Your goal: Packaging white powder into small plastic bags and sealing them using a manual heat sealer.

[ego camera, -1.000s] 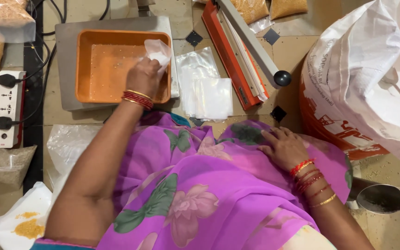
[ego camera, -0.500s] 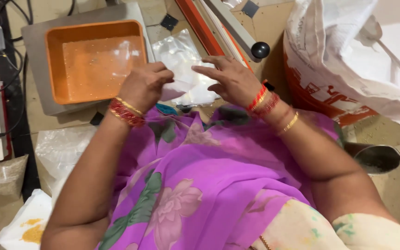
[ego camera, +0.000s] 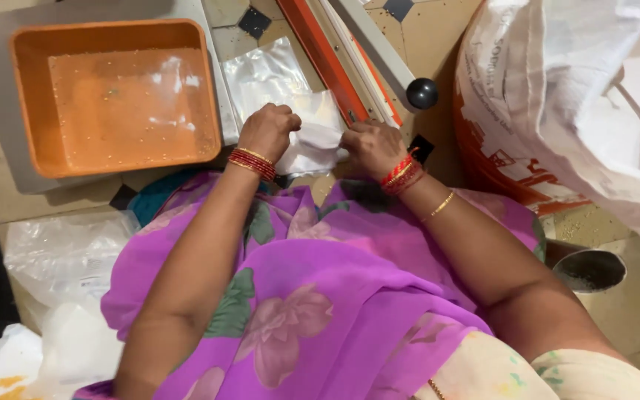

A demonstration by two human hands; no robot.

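Note:
My left hand (ego camera: 267,130) and my right hand (ego camera: 370,147) both grip a small clear plastic pouch (ego camera: 311,132), one on each side of it, just above my lap. The pouch lies on top of a stack of similar clear pouches (ego camera: 264,72) on the tiled floor. Red and gold bangles sit on both wrists. An orange plastic tray (ego camera: 116,95) rests on a grey weighing scale (ego camera: 9,174) to the left of my left hand. An orange heat sealer with a black-knobbed handle (ego camera: 421,93) lies just beyond my right hand.
A large white sack (ego camera: 557,89) stands at the right, with a steel cup (ego camera: 587,270) on the floor below it. Clear plastic bags (ego camera: 61,255) lie at the lower left. My purple flowered garment (ego camera: 298,296) fills the foreground.
My left hand left the orange tray and my right hand rose from my lap. Both came together on the pouch in front of the sealer. The camera view shifted closer.

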